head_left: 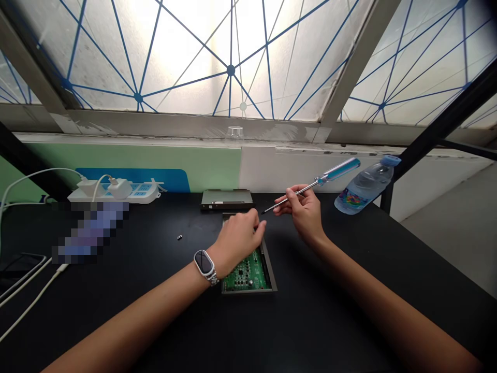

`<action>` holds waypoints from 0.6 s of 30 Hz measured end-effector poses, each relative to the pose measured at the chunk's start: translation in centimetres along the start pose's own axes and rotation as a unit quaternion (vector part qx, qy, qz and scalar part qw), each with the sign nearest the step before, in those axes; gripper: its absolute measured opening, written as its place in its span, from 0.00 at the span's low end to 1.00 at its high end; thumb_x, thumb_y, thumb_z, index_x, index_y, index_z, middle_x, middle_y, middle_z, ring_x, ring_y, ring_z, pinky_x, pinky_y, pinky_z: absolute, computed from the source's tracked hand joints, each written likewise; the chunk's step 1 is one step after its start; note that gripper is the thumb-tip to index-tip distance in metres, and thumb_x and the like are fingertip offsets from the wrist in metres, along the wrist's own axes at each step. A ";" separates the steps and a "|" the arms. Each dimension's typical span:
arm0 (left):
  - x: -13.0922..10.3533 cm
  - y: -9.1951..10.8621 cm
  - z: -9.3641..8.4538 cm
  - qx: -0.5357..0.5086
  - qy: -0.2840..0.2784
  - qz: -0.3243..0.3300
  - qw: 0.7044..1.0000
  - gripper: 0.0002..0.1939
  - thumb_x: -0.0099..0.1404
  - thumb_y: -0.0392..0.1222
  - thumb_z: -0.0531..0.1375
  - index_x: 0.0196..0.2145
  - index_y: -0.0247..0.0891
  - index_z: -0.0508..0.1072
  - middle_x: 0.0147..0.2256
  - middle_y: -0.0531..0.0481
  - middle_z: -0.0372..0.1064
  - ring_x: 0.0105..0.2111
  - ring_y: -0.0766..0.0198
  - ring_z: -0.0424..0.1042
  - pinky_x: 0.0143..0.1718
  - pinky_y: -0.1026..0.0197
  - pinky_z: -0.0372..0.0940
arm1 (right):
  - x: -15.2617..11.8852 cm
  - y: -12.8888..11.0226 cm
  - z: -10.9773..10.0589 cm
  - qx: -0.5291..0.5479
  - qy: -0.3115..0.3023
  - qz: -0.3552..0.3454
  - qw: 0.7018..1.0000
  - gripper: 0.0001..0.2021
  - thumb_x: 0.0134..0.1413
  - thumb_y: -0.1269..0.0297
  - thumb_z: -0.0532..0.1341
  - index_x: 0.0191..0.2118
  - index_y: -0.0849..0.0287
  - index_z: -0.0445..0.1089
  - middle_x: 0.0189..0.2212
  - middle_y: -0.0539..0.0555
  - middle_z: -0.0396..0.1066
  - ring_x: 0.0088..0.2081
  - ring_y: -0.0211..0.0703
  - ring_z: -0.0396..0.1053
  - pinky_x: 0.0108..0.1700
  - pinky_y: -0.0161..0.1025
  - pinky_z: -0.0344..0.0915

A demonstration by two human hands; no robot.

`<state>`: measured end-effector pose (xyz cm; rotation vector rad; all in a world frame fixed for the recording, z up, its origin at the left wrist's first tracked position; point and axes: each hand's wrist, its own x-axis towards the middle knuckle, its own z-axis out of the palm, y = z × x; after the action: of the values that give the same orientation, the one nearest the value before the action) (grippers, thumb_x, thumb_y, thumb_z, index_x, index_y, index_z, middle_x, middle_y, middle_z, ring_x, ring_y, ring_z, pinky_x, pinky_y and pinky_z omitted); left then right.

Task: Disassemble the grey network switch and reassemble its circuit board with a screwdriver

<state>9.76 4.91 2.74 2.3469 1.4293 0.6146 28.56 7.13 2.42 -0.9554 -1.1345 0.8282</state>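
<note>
My right hand (305, 212) grips a screwdriver (337, 170) by its metal shaft. Its clear blue handle points up and to the right, and the dark tip points down-left toward my left hand (239, 235). That hand is over a green circuit board (248, 272) set in a shallow metal frame (274, 282). Its fingers are curled with the thumb near them; whether anything is between them is hidden. The upper part of the board is covered by my left hand. A few tiny screws (179, 237) lie on the black table to the left.
Behind the board lies a flat metal casing (227, 200). A water bottle (367, 186) leans at the right against a black post. On the left are a power strip (142, 192) with plugs and cables, a pixelated patch and a dark phone-like device (21, 269). A clear cup (235, 132) stands on the sill.
</note>
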 end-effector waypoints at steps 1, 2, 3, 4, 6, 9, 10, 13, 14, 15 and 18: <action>0.1 -0.6 -0.3 -0.009 0.018 0.001 1.000 0.11 0.75 0.46 0.54 0.34 0.41 0.67 0.27 0.49 0.71 0.26 0.56 0.73 0.27 0.58 0.60 | -0.1 -0.1 0.1 -0.007 -0.005 -0.008 1.000 0.18 0.59 0.51 0.69 0.40 0.54 0.62 0.26 0.47 0.78 0.21 0.43 0.77 0.24 0.39 0.76; 0.2 -1.3 -0.6 -0.010 0.041 0.009 0.999 0.10 0.75 0.44 0.54 0.35 0.40 0.68 0.28 0.48 0.72 0.28 0.56 0.73 0.30 0.57 0.62 | -0.1 -0.3 0.3 -0.014 -0.012 -0.017 1.000 0.17 0.60 0.51 0.68 0.40 0.54 0.61 0.26 0.47 0.78 0.20 0.42 0.76 0.24 0.39 0.76; 0.3 -2.1 -0.7 -0.005 0.064 0.034 0.997 0.09 0.75 0.42 0.54 0.37 0.39 0.69 0.32 0.46 0.73 0.32 0.55 0.74 0.34 0.55 0.65 | -0.1 -0.3 0.5 -0.022 -0.021 -0.024 0.999 0.16 0.61 0.52 0.67 0.40 0.53 0.61 0.26 0.47 0.77 0.20 0.42 0.76 0.23 0.38 0.76; 0.5 -2.9 -0.7 0.006 0.085 0.068 0.994 0.06 0.74 0.40 0.55 0.40 0.39 0.70 0.38 0.43 0.74 0.39 0.52 0.74 0.40 0.53 0.67 | -0.1 -0.4 0.7 -0.029 -0.031 -0.031 0.999 0.15 0.62 0.52 0.67 0.40 0.53 0.61 0.25 0.46 0.77 0.20 0.41 0.75 0.23 0.37 0.75; 0.8 -4.3 -0.6 0.010 0.090 0.104 0.990 0.07 0.73 0.37 0.57 0.47 0.38 0.72 0.47 0.40 0.72 0.47 0.50 0.72 0.48 0.50 0.68 | -0.1 -0.2 1.2 -0.041 -0.053 -0.039 0.997 0.15 0.63 0.52 0.66 0.39 0.53 0.61 0.25 0.46 0.76 0.19 0.40 0.75 0.22 0.37 0.74; 0.9 -5.7 -0.3 0.001 0.069 0.104 0.992 0.11 0.74 0.34 0.53 0.46 0.38 0.75 0.45 0.42 0.73 0.46 0.52 0.74 0.49 0.50 0.70 | 0.0 0.2 2.2 -0.061 -0.093 -0.047 0.993 0.14 0.64 0.52 0.65 0.40 0.54 0.62 0.24 0.45 0.75 0.18 0.39 0.73 0.22 0.36 0.73; 0.9 -6.0 -0.3 0.002 0.069 0.099 0.993 0.12 0.75 0.34 0.52 0.45 0.37 0.76 0.44 0.42 0.74 0.45 0.52 0.74 0.48 0.50 0.70 | 0.1 0.3 2.6 -0.071 -0.108 -0.051 0.990 0.14 0.64 0.51 0.64 0.41 0.54 0.62 0.24 0.45 0.74 0.19 0.38 0.73 0.22 0.35 0.72; 0.3 -6.5 -0.7 0.010 0.077 0.082 0.994 0.14 0.76 0.35 0.51 0.43 0.38 0.77 0.43 0.44 0.74 0.42 0.54 0.75 0.46 0.52 0.70 | 0.8 0.0 4.2 -0.118 -0.162 -0.066 0.978 0.13 0.66 0.50 0.62 0.41 0.54 0.63 0.24 0.46 0.73 0.19 0.37 0.72 0.22 0.34 0.70; 0.1 -6.6 -0.9 0.012 0.079 0.077 0.994 0.14 0.76 0.35 0.51 0.44 0.39 0.77 0.43 0.44 0.74 0.42 0.55 0.75 0.45 0.53 0.70 | 1.1 -0.3 4.8 -0.140 -0.183 -0.068 0.971 0.12 0.66 0.51 0.61 0.41 0.54 0.63 0.24 0.46 0.73 0.19 0.38 0.72 0.22 0.34 0.70; -0.2 -6.7 -1.0 0.013 0.082 0.073 0.994 0.14 0.76 0.35 0.51 0.44 0.39 0.77 0.43 0.44 0.74 0.42 0.55 0.75 0.44 0.54 0.70 | 1.5 -0.7 5.5 -0.163 -0.204 -0.074 0.962 0.12 0.67 0.52 0.61 0.40 0.54 0.63 0.24 0.46 0.72 0.19 0.38 0.72 0.23 0.35 0.70; -0.7 -7.0 -0.9 0.015 0.087 0.072 0.993 0.13 0.76 0.35 0.50 0.45 0.39 0.75 0.43 0.44 0.72 0.42 0.55 0.74 0.44 0.54 0.70 | 2.5 -1.5 7.4 -0.213 -0.252 -0.107 0.938 0.08 0.68 0.57 0.58 0.39 0.54 0.63 0.23 0.46 0.72 0.18 0.37 0.70 0.24 0.36 0.69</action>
<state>3.73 7.46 0.05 2.4881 1.3560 0.8620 22.07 10.27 5.72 -0.9692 -1.8843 0.6759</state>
